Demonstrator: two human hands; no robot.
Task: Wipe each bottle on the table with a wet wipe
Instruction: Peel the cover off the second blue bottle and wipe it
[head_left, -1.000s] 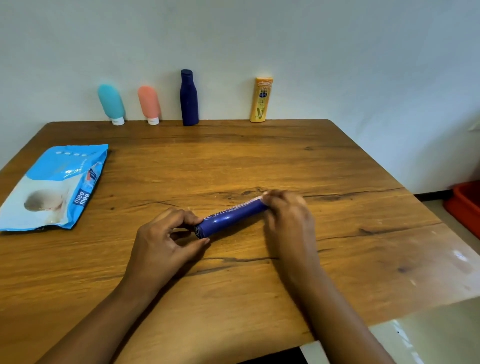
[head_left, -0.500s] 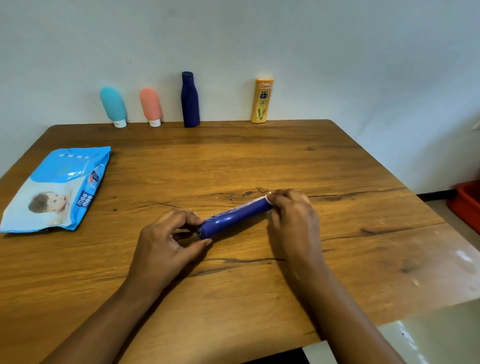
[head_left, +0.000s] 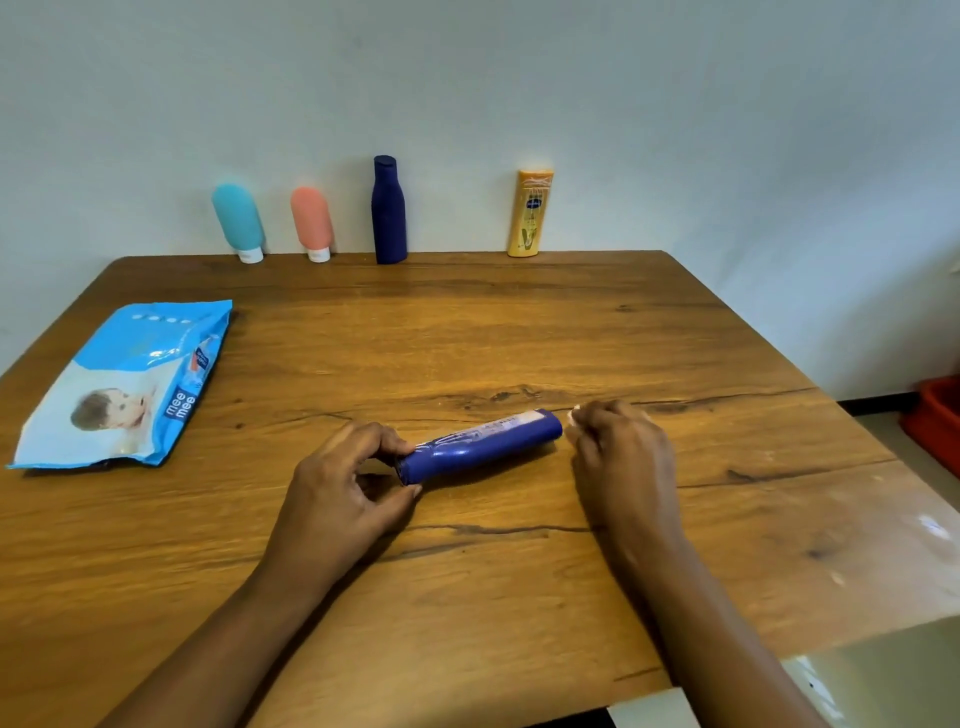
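The wipes pack (head_left: 124, 384) reads "mee mee". The blue bottle (head_left: 480, 447) lies on the bench (head_left: 519, 597) between the hands: the left hand (head_left: 337, 488) pinches its near end, the right hand (head_left: 623, 457) is just beside the other end, fingers curled; if it holds something I cannot tell

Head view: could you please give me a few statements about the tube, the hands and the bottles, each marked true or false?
1. The blue tube lies on its side on the table. True.
2. The left hand pinches one end of the tube. True.
3. The wipes pack lies to the right of the tube. False: it lies at the table's left side.
4. Five bottles stand along the far edge. False: four, the teal bottle, pink bottle, dark blue bottle and yellow bottle.
5. The right hand covers the tube's middle. False: it is at the tube's right end.
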